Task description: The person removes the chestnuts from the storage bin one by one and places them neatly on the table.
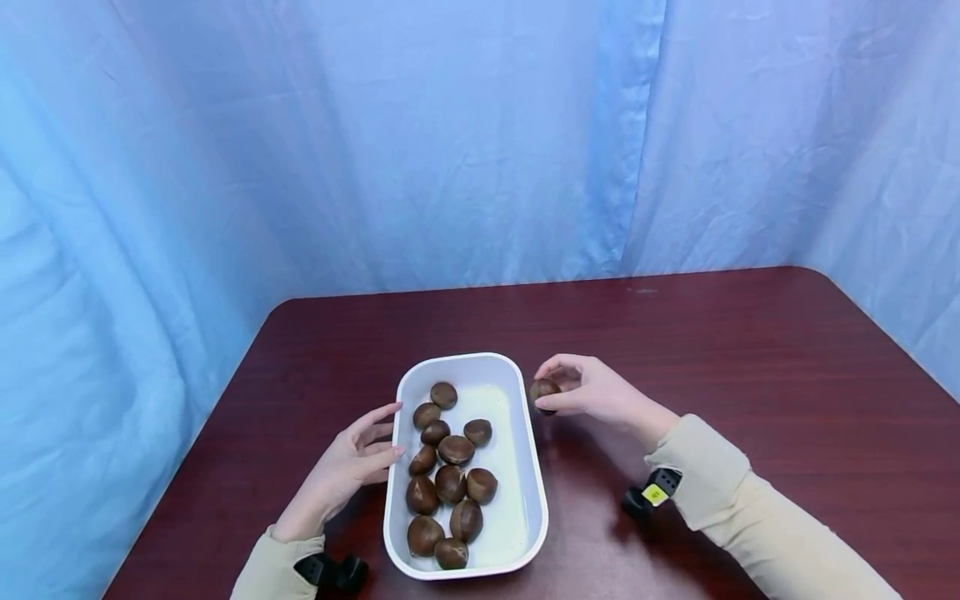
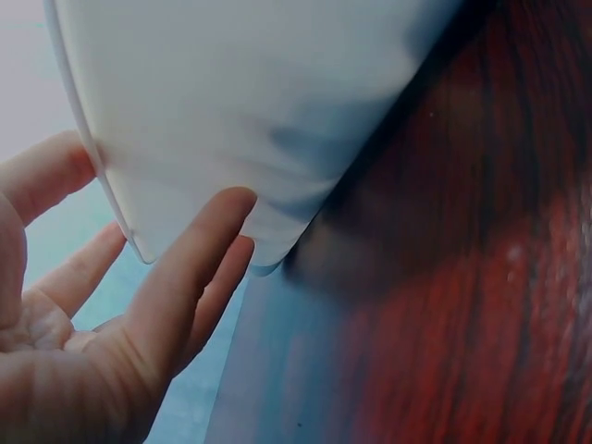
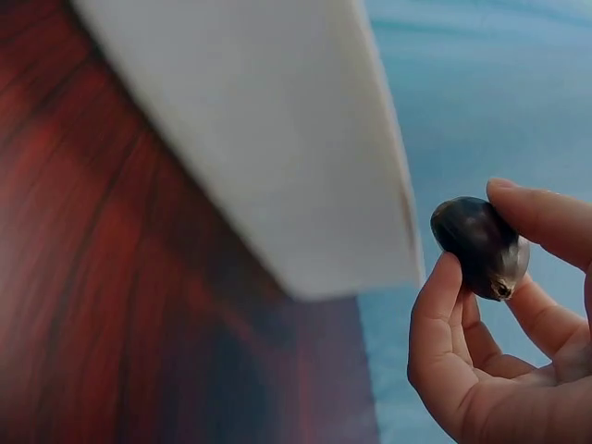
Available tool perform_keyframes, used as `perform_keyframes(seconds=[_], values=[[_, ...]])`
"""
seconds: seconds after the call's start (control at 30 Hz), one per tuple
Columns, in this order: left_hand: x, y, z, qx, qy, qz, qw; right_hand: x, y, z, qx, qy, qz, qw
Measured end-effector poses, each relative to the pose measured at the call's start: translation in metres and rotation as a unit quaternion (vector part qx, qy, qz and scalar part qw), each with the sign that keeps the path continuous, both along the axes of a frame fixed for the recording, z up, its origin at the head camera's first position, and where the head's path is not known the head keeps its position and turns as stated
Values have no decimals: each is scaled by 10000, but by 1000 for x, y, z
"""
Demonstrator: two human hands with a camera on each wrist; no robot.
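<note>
A white rectangular tray (image 1: 514, 533) stands on the table, with several brown chestnuts (image 1: 456, 450) lying mostly along its left half. At the tray's left side, my left hand (image 1: 352, 457) touches the rim and outer wall with fingers spread and fairly straight. In the left wrist view, the fingers (image 2: 199, 250) lie against the pale wall. Just outside the tray's right rim, my right hand (image 1: 592, 390) pinches one chestnut (image 1: 543, 392) between thumb and fingers. The right wrist view shows that dark, glossy chestnut (image 3: 476, 245) held up beside the tray wall.
The dark red wooden table (image 1: 750, 375) extends to both sides and behind the tray. Light blue curtains (image 1: 465, 150) hang along its back and sides. A black wrist camera (image 1: 651, 493) is strapped at the right sleeve, another (image 1: 332, 572) at the left.
</note>
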State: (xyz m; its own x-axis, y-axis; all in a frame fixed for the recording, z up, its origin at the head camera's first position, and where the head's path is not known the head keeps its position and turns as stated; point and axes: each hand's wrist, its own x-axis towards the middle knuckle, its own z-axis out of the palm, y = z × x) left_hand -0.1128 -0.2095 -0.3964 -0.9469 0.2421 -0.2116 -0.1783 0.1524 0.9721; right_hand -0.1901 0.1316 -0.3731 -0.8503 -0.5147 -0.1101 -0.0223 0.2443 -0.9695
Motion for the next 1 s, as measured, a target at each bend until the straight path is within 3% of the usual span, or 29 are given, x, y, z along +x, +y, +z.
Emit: perform_keyframes(seconds=[0.5, 1.0], values=[[0, -1, -3, 59, 36, -20, 10000, -12, 60, -22, 508, -209, -666, 9963], [0, -2, -4, 24, 37, 16, 10000, -34, 69, -29, 1446, -63, -787, 9863]])
